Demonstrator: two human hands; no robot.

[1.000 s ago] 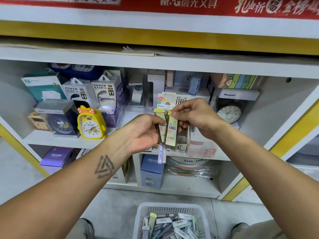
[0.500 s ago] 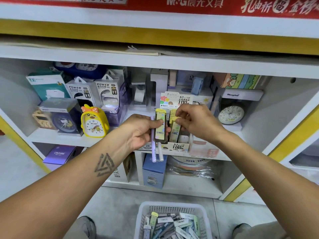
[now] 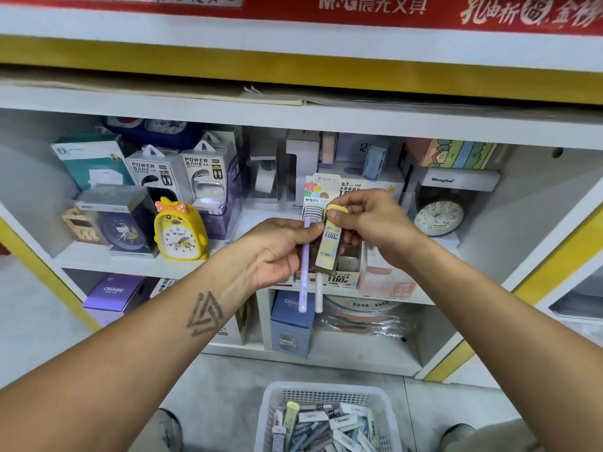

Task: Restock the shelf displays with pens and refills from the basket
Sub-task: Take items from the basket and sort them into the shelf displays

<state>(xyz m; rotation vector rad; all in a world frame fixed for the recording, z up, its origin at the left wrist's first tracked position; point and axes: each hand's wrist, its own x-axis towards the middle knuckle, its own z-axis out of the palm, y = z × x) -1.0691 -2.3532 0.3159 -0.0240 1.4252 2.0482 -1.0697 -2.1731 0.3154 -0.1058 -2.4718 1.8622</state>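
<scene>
My left hand (image 3: 277, 249) grips two pens, one purple (image 3: 304, 282) and one white (image 3: 319, 293), which hang down below its fingers. My right hand (image 3: 372, 223) pinches the yellow top of a refill pack (image 3: 330, 247) held just right of the pens. Both hands hover in front of the refill display box (image 3: 339, 278) on the middle shelf, with its printed header card (image 3: 329, 189) behind. The white basket (image 3: 284, 391) on the floor below holds several more pens and refill packs.
A yellow duck alarm clock (image 3: 179, 231), power bank boxes (image 3: 182, 172) and a dark clock box (image 3: 122, 223) fill the shelf's left part. A round white clock (image 3: 439, 216) stands right. Purple and blue boxes (image 3: 292, 324) sit on the lower shelf.
Both hands dropped from eye level toward the display box. The packs held earlier in the left hand are gone from it; one pack is now in my right hand beside the pens.
</scene>
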